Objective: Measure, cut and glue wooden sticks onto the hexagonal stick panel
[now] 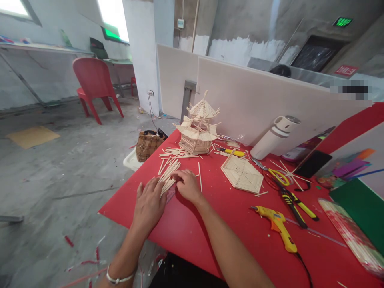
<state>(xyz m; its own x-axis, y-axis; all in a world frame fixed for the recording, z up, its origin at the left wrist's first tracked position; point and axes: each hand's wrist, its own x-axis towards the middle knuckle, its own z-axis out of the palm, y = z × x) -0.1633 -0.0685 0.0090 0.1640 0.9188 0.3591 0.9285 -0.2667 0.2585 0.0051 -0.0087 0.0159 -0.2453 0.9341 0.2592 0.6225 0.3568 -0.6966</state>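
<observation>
My left hand (149, 204) lies flat on the red table (192, 232) with fingers stretched out, its fingertips against a bundle of thin wooden sticks (168, 174). My right hand (187, 185) rests on the near end of the same bundle, fingers curled over the sticks and pressing them together. More loose sticks (174, 153) lie just beyond. A stick-built pagoda model (198, 130) stands behind them. A flat hexagonal stick panel (242, 174) lies to the right of my hands.
A yellow glue gun (277, 224), yellow-handled pliers (295, 204) and scissors (274, 173) lie on the right. A white flask (274, 138) leans on a white partition (258, 100). A phone (312, 164), a checked bag (147, 146) and a red chair (94, 86) are also visible.
</observation>
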